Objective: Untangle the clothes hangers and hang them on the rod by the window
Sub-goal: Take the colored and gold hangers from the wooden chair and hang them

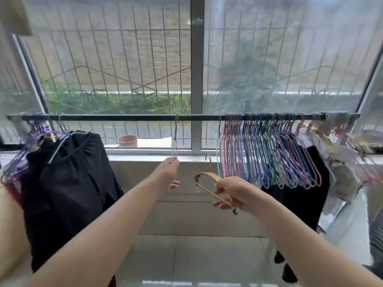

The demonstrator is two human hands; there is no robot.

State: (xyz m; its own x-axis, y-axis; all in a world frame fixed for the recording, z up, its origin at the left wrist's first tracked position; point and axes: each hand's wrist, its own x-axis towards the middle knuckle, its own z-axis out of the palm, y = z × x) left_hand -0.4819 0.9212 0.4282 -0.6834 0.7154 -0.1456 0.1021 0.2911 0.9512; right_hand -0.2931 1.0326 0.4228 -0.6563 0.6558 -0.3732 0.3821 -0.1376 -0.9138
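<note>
Here, your left hand (168,172) pinches the bottom of a pale hanger (174,141) hooked on the rod (124,117) by the window, while your right hand (233,193) grips a gold hanger (209,184) just below the packed row of coloured hangers (267,150).

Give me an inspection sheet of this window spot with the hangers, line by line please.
Surface: rod runs across the window, bare on both sides of a single hanger.
Job's things: single hanger hooked mid-rod; gold hanger off the rod; packed row of coloured hangers at right.
Clutter: black garment hanging at left; terracotta pot on the sill.
Hands: left hand pinches the single hanger's bottom; right hand grips the gold hanger.
Cables: nothing seen.
Surroundings: window bars, greenery outside, tiled floor.
</note>
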